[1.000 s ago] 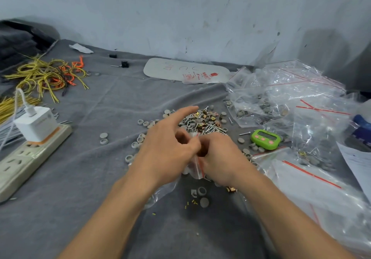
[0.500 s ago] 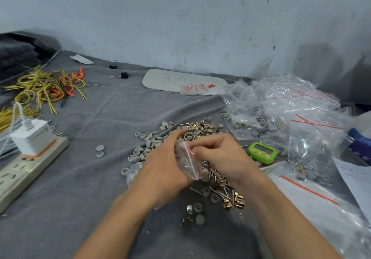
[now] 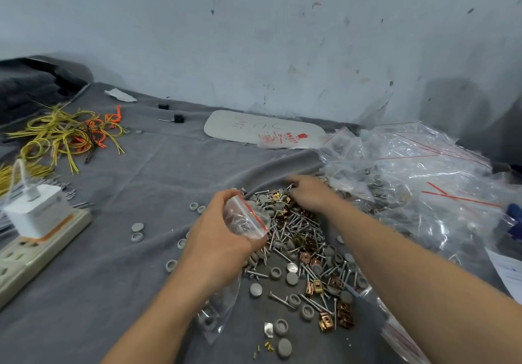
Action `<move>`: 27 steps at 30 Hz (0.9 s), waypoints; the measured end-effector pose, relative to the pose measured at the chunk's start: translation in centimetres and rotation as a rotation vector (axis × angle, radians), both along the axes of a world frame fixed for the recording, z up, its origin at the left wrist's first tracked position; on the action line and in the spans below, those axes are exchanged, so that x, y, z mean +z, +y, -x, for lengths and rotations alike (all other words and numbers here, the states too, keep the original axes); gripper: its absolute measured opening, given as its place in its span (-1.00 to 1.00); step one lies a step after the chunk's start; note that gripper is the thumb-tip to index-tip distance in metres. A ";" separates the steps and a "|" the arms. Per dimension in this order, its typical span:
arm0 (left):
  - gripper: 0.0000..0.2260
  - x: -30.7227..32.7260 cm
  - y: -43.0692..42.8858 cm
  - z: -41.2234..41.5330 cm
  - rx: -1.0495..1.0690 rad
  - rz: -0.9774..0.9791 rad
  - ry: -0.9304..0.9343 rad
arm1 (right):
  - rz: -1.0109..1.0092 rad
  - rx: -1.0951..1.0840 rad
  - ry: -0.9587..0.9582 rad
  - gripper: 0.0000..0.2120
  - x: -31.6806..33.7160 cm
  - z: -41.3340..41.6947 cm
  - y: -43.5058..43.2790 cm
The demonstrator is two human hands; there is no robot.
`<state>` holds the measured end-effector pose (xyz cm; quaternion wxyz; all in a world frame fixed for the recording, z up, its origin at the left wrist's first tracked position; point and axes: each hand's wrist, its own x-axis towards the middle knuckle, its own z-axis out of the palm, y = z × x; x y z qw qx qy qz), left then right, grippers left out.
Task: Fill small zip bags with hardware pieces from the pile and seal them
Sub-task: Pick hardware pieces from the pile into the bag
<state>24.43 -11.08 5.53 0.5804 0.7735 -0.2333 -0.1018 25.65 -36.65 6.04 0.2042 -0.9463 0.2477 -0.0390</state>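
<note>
Our left hand (image 3: 217,242) holds a small clear bag (image 3: 244,219), with the fingers curled round it. The bag's red strip faces 3 o'clock. The bag hangs just over the 9 o'clock edge of the pile (image 3: 299,239) of screws, grey caps and gold clips on the tabletop (image 3: 113,265). Our right hand (image 3: 310,191) reaches into the pile at its 12 o'clock end, fingers down. It is blurry, so we cannot tell if it holds a piece. A heap of bags (image 3: 418,183) lies at 3 o'clock. A power strip (image 3: 31,265) lies at 9 o'clock.
</note>
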 end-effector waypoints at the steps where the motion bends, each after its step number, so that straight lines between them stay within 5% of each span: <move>1: -0.33 0.0 0.1 -0.2 0.007 0.000 0.003 | 0.052 0.038 0.036 -0.53 -0.3 -0.3 0.4; 9: -0.36 0.5 1.4 -0.8 0.021 -0.005 -0.008 | 0.120 0.172 0.155 -0.69 0.9 6.5 2.7; 18: -0.30 0.4 1.3 -0.9 -0.035 -0.041 -0.010 | -0.222 0.069 -0.118 -0.61 3.6 13.5 4.6; 27: -0.31 0.3 1.1 -0.6 -0.064 -0.148 -0.124 | -0.332 -0.146 -0.399 -0.59 1.0 16.4 4.5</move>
